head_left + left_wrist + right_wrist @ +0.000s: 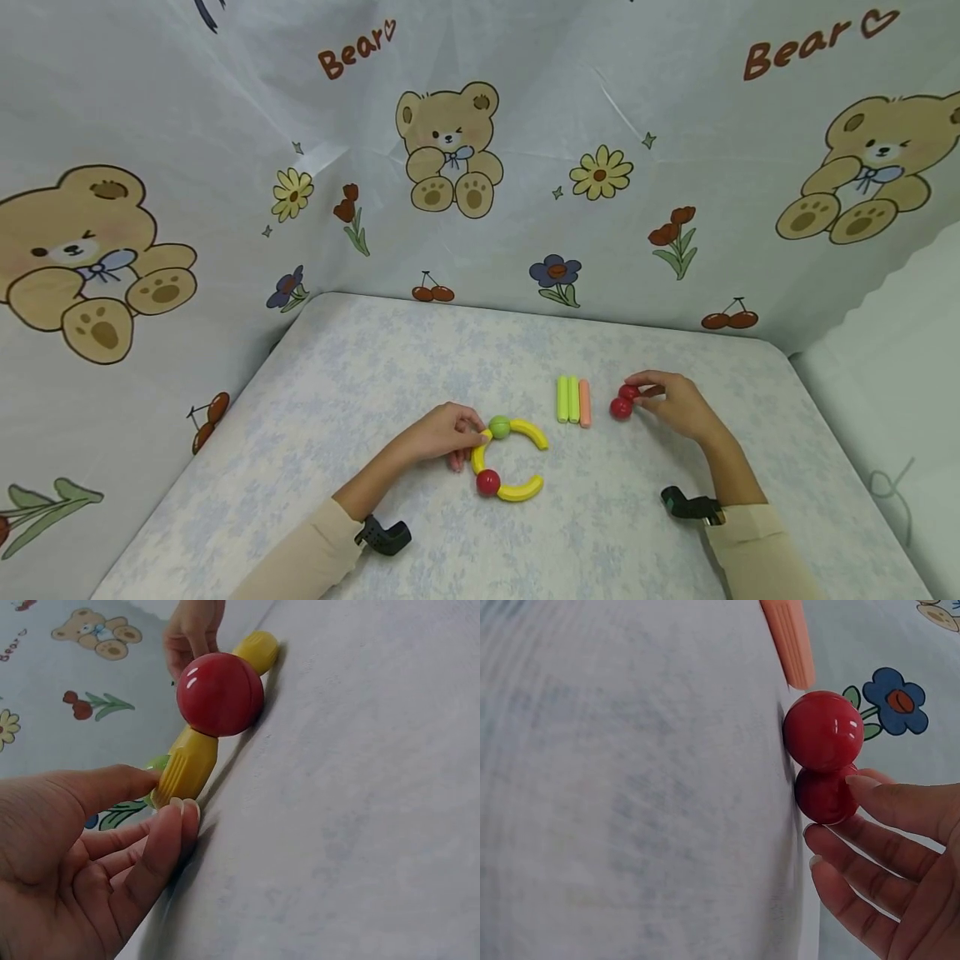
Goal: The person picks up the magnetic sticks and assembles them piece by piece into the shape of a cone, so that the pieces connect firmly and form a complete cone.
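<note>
My left hand (447,432) pinches a yellow curved rod (186,766) between thumb and fingertips. This rod joins a green ball (499,427) at its far end and a red ball (487,482) at its near end. Two more yellow curved rods, one at the far side (531,432) and one at the near side (521,491), extend rightward from those balls, forming an arc with a gap on the right. Farther right, my right hand (678,406) grips the farther (825,796) of two loose red balls with thumb and fingers. The nearer red ball (824,731) sits against it.
Between the hands lie two light green sticks (567,400) and an orange stick (585,403), side by side. A pale patterned cloth covers the table (420,350). Behind it hangs a curtain (525,233) printed with bears and flowers.
</note>
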Demonstrator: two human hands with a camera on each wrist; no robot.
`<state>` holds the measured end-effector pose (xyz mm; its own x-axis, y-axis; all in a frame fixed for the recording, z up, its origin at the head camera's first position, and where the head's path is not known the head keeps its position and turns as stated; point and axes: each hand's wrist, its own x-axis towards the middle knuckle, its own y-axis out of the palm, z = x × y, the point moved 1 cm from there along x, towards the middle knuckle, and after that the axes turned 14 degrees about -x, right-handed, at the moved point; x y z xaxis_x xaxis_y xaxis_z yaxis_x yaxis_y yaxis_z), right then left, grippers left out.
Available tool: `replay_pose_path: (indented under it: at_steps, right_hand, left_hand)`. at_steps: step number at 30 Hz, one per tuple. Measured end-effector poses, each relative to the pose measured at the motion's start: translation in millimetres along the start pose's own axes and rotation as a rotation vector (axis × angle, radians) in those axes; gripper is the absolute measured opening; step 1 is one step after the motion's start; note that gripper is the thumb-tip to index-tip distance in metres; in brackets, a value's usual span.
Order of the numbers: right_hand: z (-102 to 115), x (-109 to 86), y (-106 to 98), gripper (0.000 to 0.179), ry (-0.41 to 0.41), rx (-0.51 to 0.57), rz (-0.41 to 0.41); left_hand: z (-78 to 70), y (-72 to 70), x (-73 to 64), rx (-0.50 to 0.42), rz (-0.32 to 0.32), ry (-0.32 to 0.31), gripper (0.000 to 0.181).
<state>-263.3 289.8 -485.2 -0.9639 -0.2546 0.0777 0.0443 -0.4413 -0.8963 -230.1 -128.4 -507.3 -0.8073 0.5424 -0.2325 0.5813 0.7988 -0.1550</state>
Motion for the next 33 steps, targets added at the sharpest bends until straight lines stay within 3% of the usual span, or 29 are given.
replay_pose_path:
  at_steps: [6,12,17,21,33]
  right_hand:
    - [-1,0.5,0,0.027,0.011,-0.004,0.001]
    - [-1,2.7,2,0.029,0.023,-0.019,-0.005]
    - [5,-0.1,-2,0.034,0.051,-0.054,-0.019]
    - [12,-5.8,-8,0.036,0.051,-0.071,-0.047]
    - [49,-26.8,-8,0.034,-0.021,-0.045,-0.080]
  left_hand:
    - [-1.8,-6.4,3.3,0.046,-0.008,0.015,0.021]
    - [-3.7,-8.2,13.1,0.101,-0.085,0.106,0.022]
    - [-0.8,-4.1,20.2,0.130,-0.044,0.187,0.035]
    - [1.1,-0.7,24.9,0.148,-0.019,0.230,0.035]
    - [5.0,0.1,25.6,0.138,-0.039,0.211,0.025]
